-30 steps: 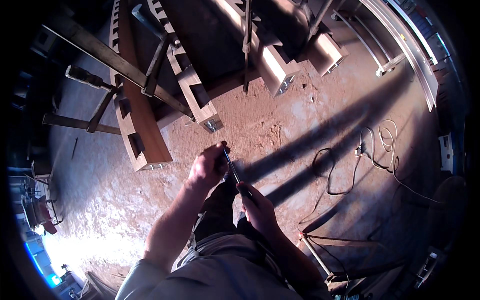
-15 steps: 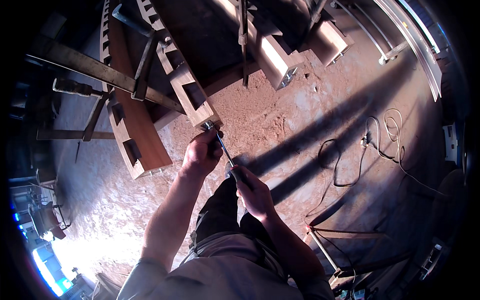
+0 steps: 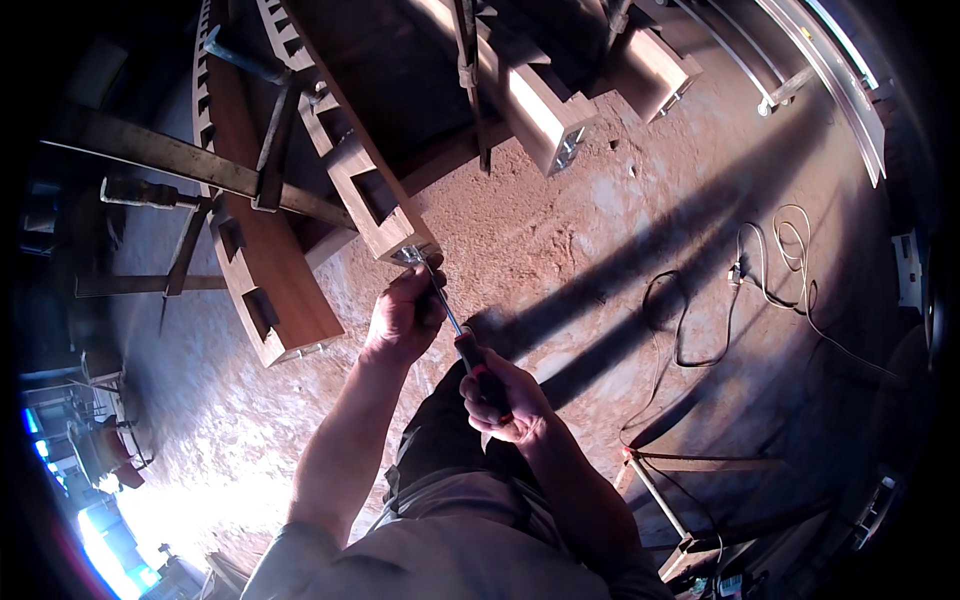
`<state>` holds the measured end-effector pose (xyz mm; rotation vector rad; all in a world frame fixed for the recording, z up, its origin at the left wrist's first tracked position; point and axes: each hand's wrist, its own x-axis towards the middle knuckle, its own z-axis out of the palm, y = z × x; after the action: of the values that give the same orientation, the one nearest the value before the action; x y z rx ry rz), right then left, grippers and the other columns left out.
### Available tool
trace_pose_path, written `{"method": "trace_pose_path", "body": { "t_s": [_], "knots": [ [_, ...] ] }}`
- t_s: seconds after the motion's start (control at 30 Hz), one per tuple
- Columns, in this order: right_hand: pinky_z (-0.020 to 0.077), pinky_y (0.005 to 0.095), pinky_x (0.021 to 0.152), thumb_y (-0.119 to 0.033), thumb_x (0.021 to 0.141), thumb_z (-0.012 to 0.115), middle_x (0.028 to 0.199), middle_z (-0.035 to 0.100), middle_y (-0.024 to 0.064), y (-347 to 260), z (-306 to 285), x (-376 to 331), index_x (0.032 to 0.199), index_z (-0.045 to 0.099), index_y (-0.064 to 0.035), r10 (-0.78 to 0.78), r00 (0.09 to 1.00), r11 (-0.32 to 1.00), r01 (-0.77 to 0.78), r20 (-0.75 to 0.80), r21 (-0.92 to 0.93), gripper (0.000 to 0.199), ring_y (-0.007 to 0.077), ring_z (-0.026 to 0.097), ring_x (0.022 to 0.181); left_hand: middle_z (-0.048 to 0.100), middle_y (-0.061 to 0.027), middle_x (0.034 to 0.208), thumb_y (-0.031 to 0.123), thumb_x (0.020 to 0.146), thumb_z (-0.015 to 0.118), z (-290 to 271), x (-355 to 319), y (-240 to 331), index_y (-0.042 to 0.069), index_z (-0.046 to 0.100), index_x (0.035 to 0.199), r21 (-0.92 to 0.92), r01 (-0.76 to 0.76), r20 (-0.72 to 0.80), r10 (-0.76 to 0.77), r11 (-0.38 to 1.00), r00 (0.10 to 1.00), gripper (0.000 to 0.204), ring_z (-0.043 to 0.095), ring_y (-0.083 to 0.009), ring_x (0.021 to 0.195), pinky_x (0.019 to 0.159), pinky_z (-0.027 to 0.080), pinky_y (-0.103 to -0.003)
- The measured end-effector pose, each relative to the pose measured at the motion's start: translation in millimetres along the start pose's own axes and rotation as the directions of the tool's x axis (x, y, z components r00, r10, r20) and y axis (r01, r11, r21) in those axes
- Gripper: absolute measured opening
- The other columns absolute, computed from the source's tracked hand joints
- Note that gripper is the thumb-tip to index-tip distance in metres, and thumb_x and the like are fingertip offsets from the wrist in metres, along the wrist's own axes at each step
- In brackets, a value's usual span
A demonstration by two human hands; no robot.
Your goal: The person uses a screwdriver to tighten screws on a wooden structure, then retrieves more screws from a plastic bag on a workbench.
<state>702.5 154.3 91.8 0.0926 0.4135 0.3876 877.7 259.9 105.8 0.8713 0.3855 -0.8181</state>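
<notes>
My right hand [image 3: 512, 402] is wrapped around the dark, red-trimmed handle of a screwdriver [image 3: 467, 346]. The slim metal shaft slopes up and left to the near end of a slotted wooden beam [image 3: 392, 236]. At that end face sits a small shiny metal fitting [image 3: 408, 255]. Just below it is my left hand [image 3: 398, 318], its fingers curled together by the shaft's tip; what they pinch is hidden. The exact contact between tip and fitting cannot be made out.
Left of this beam runs a darker slotted beam [image 3: 265, 270]. A long bar clamp [image 3: 160, 155] crosses both. Two more beams, one a pale beam [image 3: 540, 105], end farther right. A looped cable [image 3: 735, 272] lies on the dusty floor, near a wooden stand [image 3: 655, 495].
My right hand has drawn back slightly toward me and its grip on the screwdriver has shifted, leaving more of the handle showing. My left hand stays by the beam's end.
</notes>
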Motion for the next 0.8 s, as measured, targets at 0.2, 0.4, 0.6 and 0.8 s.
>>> {"method": "trace_pose_path", "body": {
  "t_s": [0.2, 0.4, 0.6, 0.8],
  "knots": [
    [0.0454, 0.0302, 0.046, -0.012, 0.087, 0.064, 0.080, 0.061, 0.0048, 25, 24, -19, 0.130, 0.047, -0.0063, -0.675, 0.727, 0.292, 0.105, -0.127, -0.950, 0.046, 0.0163, 0.057, 0.055, 0.059, -0.0044, 0.078, 0.016, 0.096, 0.048, -3, 6, 0, 0.004, 0.058, 0.100, 0.019, -0.042, -0.063, 0.043, 0.999, 0.997, 0.015, 0.051, -0.0086, 0.055, 0.044, 0.036, -0.019],
    [0.0472, 0.0318, 0.049, -0.008, 0.083, 0.067, 0.075, 0.056, 0.0012, 43, 1, -10, 0.124, 0.050, -0.0058, -0.830, 0.521, -0.069, 0.260, 0.200, -0.963, 0.044, 0.0151, 0.056, 0.056, 0.059, -0.0052, 0.079, 0.017, 0.096, 0.049, 3, 2, 0, 0.001, 0.057, 0.105, 0.148, -0.042, -0.053, 0.050, 0.988, 0.997, 0.021, 0.051, -0.0111, 0.056, 0.047, 0.039, -0.022],
    [0.0410, 0.0276, 0.045, -0.028, 0.096, 0.048, 0.067, 0.051, 0.0004, 28, 12, -23, 0.116, 0.053, -0.0069, -0.485, 0.842, 0.772, 0.284, -0.237, -0.568, 0.030, 0.0117, 0.048, 0.050, 0.059, -0.0069, 0.078, 0.018, 0.094, 0.052, 8, -15, -9, -0.002, 0.056, 0.105, 0.229, 0.001, -0.080, 0.018, 0.973, 0.997, 0.024, 0.051, -0.0122, 0.054, 0.048, 0.041, -0.023],
    [0.0446, 0.0305, 0.048, -0.020, 0.093, 0.058, 0.068, 0.055, 0.0030, 35, 0, -14, 0.119, 0.055, -0.0037, -0.841, 0.473, -0.137, 0.282, 0.262, -0.950, 0.031, 0.0144, 0.053, 0.054, 0.059, -0.0067, 0.078, 0.018, 0.095, 0.051, 4, -11, -12, -0.002, 0.057, 0.104, 0.257, -0.049, -0.053, 0.065, 0.965, 0.996, 0.023, 0.051, -0.0118, 0.054, 0.048, 0.041, -0.023]
  ]
}}
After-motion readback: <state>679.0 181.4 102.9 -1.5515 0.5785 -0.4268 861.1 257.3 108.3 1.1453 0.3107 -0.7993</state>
